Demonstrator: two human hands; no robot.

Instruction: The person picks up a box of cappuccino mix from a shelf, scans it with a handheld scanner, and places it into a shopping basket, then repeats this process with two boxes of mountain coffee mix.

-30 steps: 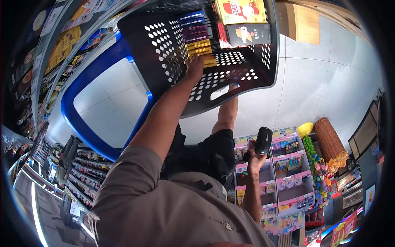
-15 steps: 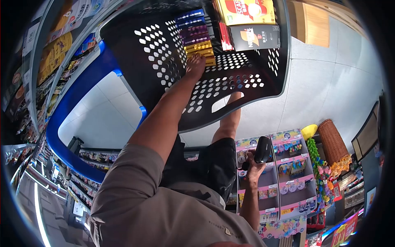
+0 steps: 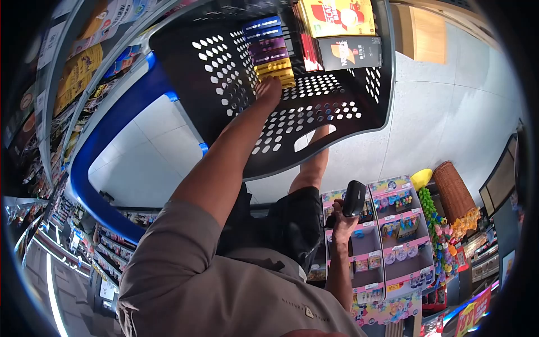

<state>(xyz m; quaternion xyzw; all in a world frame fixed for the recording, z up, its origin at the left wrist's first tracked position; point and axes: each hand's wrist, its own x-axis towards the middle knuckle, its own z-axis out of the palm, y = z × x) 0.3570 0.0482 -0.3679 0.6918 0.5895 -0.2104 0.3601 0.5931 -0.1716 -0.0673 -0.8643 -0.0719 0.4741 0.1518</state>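
Observation:
My left hand reaches into a black perforated basket. Its fingers are closed around the nearest yellow box in a row of small boxes; the fingertips are partly hidden. Farther along that row stand purple boxes and blue boxes. To their right lie a black Nescafé box and a larger yellow box with a red mug picture. My right hand, lower right, grips a black handheld scanner held outside the basket.
A blue cart handle frame curves along the left, beside shelves of packets. Pink display racks stand at lower right, near a wicker basket with artificial flowers. A wooden block rests on the tiled floor.
The basket's left side and the blue frame have shifted slightly right in view. My left hand has curled closer about the yellow box. The scanner in my right hand has tilted and moved slightly up-left.

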